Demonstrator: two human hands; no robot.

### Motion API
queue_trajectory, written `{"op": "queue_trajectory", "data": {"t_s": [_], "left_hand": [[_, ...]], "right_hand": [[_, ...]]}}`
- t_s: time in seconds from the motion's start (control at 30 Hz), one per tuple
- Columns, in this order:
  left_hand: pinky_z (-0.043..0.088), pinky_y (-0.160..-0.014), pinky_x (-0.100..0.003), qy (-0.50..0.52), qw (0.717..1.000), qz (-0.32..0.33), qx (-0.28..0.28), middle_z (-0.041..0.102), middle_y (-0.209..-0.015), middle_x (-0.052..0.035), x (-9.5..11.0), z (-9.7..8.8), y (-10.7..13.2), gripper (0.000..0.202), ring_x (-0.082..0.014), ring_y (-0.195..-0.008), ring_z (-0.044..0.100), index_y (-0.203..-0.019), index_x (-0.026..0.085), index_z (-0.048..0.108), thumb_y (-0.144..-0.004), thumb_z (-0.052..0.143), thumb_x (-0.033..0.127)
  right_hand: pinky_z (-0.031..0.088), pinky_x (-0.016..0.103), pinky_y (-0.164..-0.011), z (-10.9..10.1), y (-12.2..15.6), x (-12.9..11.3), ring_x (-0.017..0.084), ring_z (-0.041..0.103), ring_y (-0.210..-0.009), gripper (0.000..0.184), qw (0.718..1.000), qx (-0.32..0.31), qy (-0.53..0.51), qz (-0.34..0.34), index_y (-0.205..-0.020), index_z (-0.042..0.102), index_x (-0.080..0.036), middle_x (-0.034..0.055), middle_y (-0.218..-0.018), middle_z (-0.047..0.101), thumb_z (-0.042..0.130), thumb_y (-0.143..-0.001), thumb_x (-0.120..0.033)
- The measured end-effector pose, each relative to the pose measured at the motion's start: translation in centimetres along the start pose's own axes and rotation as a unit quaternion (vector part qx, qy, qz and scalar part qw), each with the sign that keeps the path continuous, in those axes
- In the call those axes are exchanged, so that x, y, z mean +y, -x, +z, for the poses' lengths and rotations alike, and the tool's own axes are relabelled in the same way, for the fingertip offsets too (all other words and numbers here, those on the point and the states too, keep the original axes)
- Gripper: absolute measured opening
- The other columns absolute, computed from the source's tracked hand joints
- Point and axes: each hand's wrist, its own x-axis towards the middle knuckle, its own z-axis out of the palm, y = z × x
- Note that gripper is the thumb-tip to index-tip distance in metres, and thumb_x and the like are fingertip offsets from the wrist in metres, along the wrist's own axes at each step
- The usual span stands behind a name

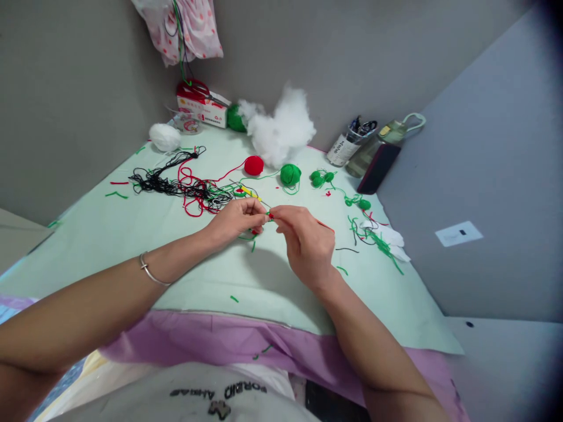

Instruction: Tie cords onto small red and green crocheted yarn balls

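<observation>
Hands [240, 220] [308, 241], two, on one red-green piece [271, 216]

Two bare hands working over a table under a pale green cloth [211, 287]. The left hand [237, 218] pinches a small piece of red and green yarn [270, 216]; the right hand [307, 237], its fingertips close beside the left's, grips a slim orange-handled tool [326, 225]. Beyond them lie a round red yarn ball [254, 166], a round green yarn ball [291, 175], a loose black yarn tangle [158, 181] and a fluffy white fibre mass [281, 132].
</observation>
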Motion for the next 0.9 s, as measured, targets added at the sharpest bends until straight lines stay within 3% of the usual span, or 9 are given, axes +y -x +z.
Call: {"op": "queue_trajectory", "data": {"t_s": [0.07, 0.13, 0.23, 0.33, 0.43, 0.5, 0.57, 0.7, 0.9], "left_hand": [[0.048, -0.063, -0.026, 0.0, 1.0, -0.005, 0.008, 0.062, -0.068, 0.002, 0.0, -0.1, 0.0, 0.022, -0.0122, -0.061, 0.061, -0.077, 0.017, 0.062, -0.07, 0.077, 0.031], [0.048, -0.063, -0.026, 0.0, 1.0, -0.008, 0.018, 0.062, -0.067, 0.0021, -0.1, -0.2, -0.1, 0.023, -0.012, -0.061, 0.061, -0.078, 0.017, 0.062, -0.07, 0.078, 0.031], [0.05, -0.064, -0.027, 0.004, 0.999, -0.017, 0.027, 0.063, -0.068, 0.0013, -0.1, -0.3, -0.1, 0.025, -0.0127, -0.062, 0.062, -0.078, 0.016, 0.063, -0.069, 0.08, 0.033], [0.053, -0.069, -0.03, 0.029, 0.999, -0.024, 0.02, 0.068, -0.073, -0.001, -0.1, -0.4, -0.1, 0.028, -0.0138, -0.066, 0.065, -0.081, 0.017, 0.065, -0.069, 0.083, 0.035], [0.055, -0.076, -0.033, 0.079, 0.996, -0.027, 0.012, 0.068, -0.075, -0.0006, 0.0, -0.3, -0.1, 0.032, -0.0151, -0.07, 0.067, -0.084, 0.017, 0.065, -0.068, 0.085, 0.036], [0.056, -0.079, -0.035, 0.106, 0.994, -0.032, 0.011, 0.067, -0.076, 0.0005, 0.2, -0.2, 0.0, 0.034, -0.0156, -0.073, 0.068, -0.085, 0.017, 0.064, -0.067, 0.087, 0.035], [0.056, -0.08, -0.035, 0.121, 0.992, -0.037, 0.012, 0.067, -0.078, 0.0012, 0.3, -0.2, 0.0, 0.035, -0.0155, -0.074, 0.069, -0.085, 0.017, 0.063, -0.066, 0.088, 0.033], [0.056, -0.083, -0.034, 0.129, 0.991, -0.036, 0.011, 0.067, -0.078, 0.0021, 0.5, -0.3, 0.0, 0.035, -0.0143, -0.074, 0.069, -0.085, 0.017, 0.062, -0.067, 0.088, 0.032], [0.056, -0.082, -0.035, 0.125, 0.992, -0.035, 0.005, 0.068, -0.077, 0.0021, 0.5, -0.4, 0.0, 0.036, -0.0145, -0.072, 0.07, -0.085, 0.017, 0.062, -0.066, 0.088, 0.032]], "right_hand": [[0.044, 0.024, -0.056, -0.5, -0.3, -0.4, 0.01, 0.065, -0.06, 0.017, 0.985, -0.032, -0.138, 0.101, -0.094, 0.055, -0.023, 0.0011, -0.081, 0.073, 0.045, -0.104, -0.032], [0.04, 0.023, -0.048, -1.3, -0.6, -0.5, 0.009, 0.059, -0.049, 0.021, 0.942, -0.082, -0.275, 0.174, -0.091, 0.05, -0.023, -0.0027, -0.066, 0.067, 0.047, -0.103, -0.039], [0.033, 0.021, -0.042, -2.9, -1.0, -0.3, 0.008, 0.046, -0.038, 0.022, 0.886, -0.123, -0.41, 0.177, -0.089, 0.052, -0.022, -0.007, -0.051, 0.056, 0.055, -0.1, -0.041], [0.027, 0.022, -0.039, -3.9, -1.1, 0.1, 0.006, 0.035, -0.035, 0.022, 0.872, -0.111, -0.453, 0.152, -0.088, 0.058, -0.022, -0.0086, -0.047, 0.048, 0.058, -0.099, -0.041], [0.032, 0.023, -0.044, -3.7, -1.2, 0.4, 0.008, 0.04, -0.044, 0.019, 0.923, -0.064, -0.354, 0.139, -0.085, 0.065, -0.022, -0.0048, -0.058, 0.052, 0.063, -0.096, -0.037], [0.038, 0.025, -0.052, -3.1, -1.1, 0.6, 0.01, 0.048, -0.057, 0.013, 0.969, -0.028, -0.221, 0.105, -0.084, 0.069, -0.021, -0.0011, -0.069, 0.056, 0.067, -0.093, -0.03], [0.04, 0.026, -0.058, -2.4, -0.9, 0.9, 0.012, 0.051, -0.066, 0.01, 0.994, -0.018, -0.091, 0.057, -0.085, 0.072, -0.021, 0.001, -0.075, 0.056, 0.067, -0.092, -0.026], [0.039, 0.027, -0.06, -1.5, -0.6, 1.5, 0.012, 0.051, -0.065, 0.015, 0.997, -0.049, 0.051, 0.008, -0.086, 0.07, -0.02, 0.001, -0.074, 0.054, 0.06, -0.096, -0.022], [0.036, 0.026, -0.058, -1.3, -0.4, 1.8, 0.012, 0.049, -0.064, 0.018, 0.99, -0.084, 0.115, 0.006, -0.083, 0.066, -0.02, 0.0013, -0.073, 0.054, 0.055, -0.097, -0.021]]}}
